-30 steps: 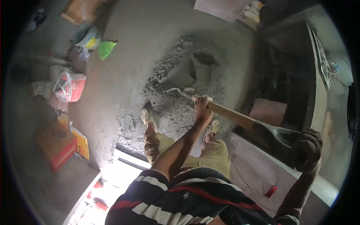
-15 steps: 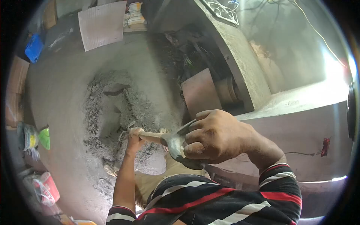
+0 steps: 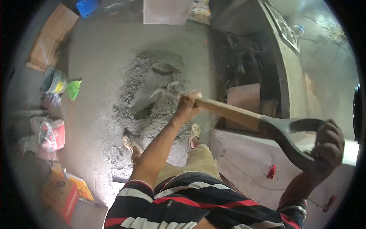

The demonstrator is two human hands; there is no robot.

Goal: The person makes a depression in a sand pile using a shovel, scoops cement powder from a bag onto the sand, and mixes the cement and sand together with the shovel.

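A shovel with a wooden shaft (image 3: 232, 113) slants across the view, its forked metal handle at the right. My left hand (image 3: 188, 104) is wrapped round the lower shaft. At the far right my right hand (image 3: 328, 145) is closed round the handle's grip. Beyond my left hand, the shovel's head lies at the grey mortar heap (image 3: 162, 108); little of the blade shows. The heap has dark hollows in its top and rough, lumpy edges. My feet stand apart at its near side.
At the left are a bucket (image 3: 54, 81), a green scoop-like item (image 3: 74, 89), a red and white bag (image 3: 53, 134) and a cardboard box (image 3: 59, 194). A low wall (image 3: 251, 164) stands at the right, below a recess holding a board (image 3: 244, 101). A blue container (image 3: 87, 7) sits far back.
The view has swung back toward the left. My right hand and the handle have moved out to the far right, away from my left hand. Both hands still grip the shovel.
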